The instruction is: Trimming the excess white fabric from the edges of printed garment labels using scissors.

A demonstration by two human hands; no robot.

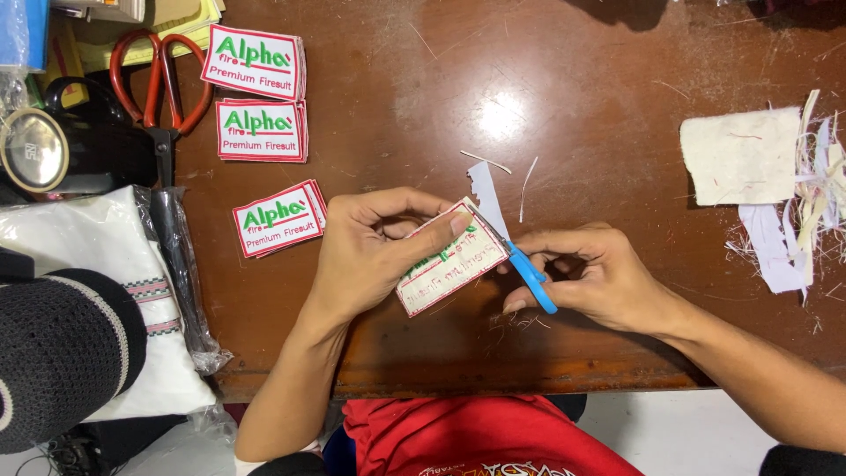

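A: What are the hands doing, closest to the body?

B: The left hand (370,256) is pinching a patch (449,257), thumb on top and fingers curled under it, holding it tilted just above the table (573,106). The right hand (590,278) is gripping blue snips (531,277), fingers closed round the handle — the blades are meeting the patch's right edge, just past the left fingertips.

A: Anything coming off it?

B: A white strip (486,196) is sticking up beyond the fingers, touching the patch's top corner.

A: And farther out?

B: Left of the left fingers, three patch stacks (262,130) are lying in a column — red scissors (161,84) beside them. Well right of the right fingers, a pile of scraps (775,185) is sitting.
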